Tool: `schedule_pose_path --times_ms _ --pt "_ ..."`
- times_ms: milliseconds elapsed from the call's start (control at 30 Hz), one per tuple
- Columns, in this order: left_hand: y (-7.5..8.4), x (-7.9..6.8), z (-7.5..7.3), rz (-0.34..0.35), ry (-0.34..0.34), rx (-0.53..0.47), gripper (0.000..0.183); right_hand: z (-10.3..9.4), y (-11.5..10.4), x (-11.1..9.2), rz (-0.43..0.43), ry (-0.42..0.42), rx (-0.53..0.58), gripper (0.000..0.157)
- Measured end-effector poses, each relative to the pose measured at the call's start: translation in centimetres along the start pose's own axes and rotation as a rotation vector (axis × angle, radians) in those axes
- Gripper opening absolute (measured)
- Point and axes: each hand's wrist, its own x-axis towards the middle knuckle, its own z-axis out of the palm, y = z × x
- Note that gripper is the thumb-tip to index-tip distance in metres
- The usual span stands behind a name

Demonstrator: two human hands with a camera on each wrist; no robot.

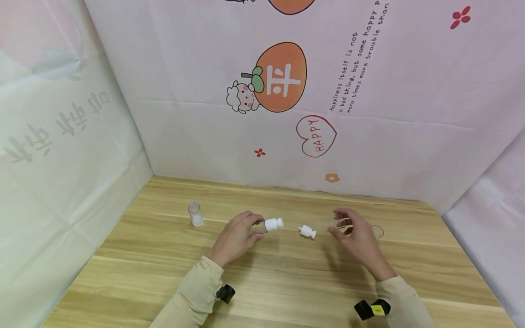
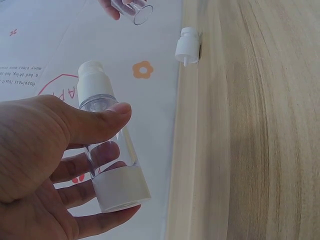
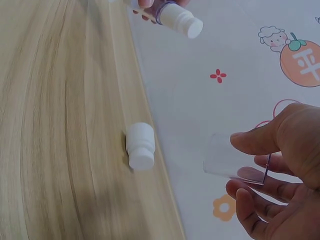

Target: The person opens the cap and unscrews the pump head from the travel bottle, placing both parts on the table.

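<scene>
My left hand (image 1: 234, 238) grips a clear pump bottle (image 2: 121, 189) with a white base and a white pump head (image 2: 95, 82) fitted at its top. The thumb lies across its clear side, and the bottle is tilted with the head toward the right in the head view. In my right hand (image 1: 360, 239) a clear open-ended cap (image 3: 220, 157) is pinched between thumb and fingers. Between the two hands a loose white pump head (image 1: 307, 231) lies on its side on the table, a short stem at one end, touched by neither hand.
A clear cylinder (image 1: 194, 210) with white in its lower part stands on the wooden table (image 1: 287, 282), left of my left hand. Beyond my right hand shows a thin round clear outline (image 1: 383, 231), its kind unclear. Printed white cloth (image 1: 197, 136) hangs behind the table.
</scene>
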Motion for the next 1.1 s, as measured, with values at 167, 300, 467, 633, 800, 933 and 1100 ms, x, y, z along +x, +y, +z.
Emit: schedule_pose_path --times_ms 167,300,467,633,800,933,1100 --pt "0.0 0.0 0.0 0.0 -0.004 0.003 0.036 -0.2 0.9 0.1 0.026 0.018 -0.011 0.043" --pt "0.0 0.0 0.0 0.001 -0.011 -0.012 0.036 -0.3 1.5 0.1 0.037 0.028 -0.017 0.043" --pt "0.0 0.0 0.1 -0.003 -0.018 -0.022 0.036 -0.4 2.3 0.1 0.062 0.02 -0.024 0.04" --pt "0.0 0.0 0.1 -0.002 -0.018 -0.028 0.036 -0.2 3.2 0.0 0.051 0.018 -0.047 0.039" --pt "0.0 0.0 0.1 0.003 -0.016 -0.026 0.035 -0.1 3.5 0.1 0.062 0.0 -0.069 0.041" --pt "0.1 -0.1 0.1 -0.003 -0.025 -0.023 0.035 0.1 3.7 0.1 0.082 -0.018 -0.08 0.042" --pt "0.1 -0.2 0.0 -0.012 -0.032 -0.024 0.034 0.3 4.1 0.1 0.11 -0.041 -0.085 0.043"
